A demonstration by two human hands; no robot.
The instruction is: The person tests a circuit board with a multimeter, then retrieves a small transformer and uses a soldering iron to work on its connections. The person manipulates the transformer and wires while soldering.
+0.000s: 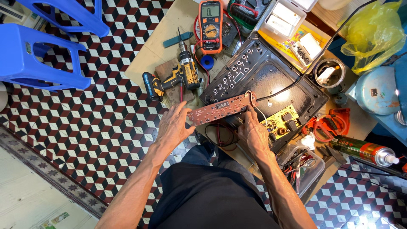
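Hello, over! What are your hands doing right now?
Left hand and right hand hold a long red circuit board by its ends. Black panel beneath. Nothing blocking.

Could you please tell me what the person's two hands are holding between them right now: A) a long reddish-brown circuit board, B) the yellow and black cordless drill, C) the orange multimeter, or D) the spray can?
A: the left hand and right hand each grip one end of the long reddish-brown circuit board, while the drill, multimeter and spray can lie untouched.
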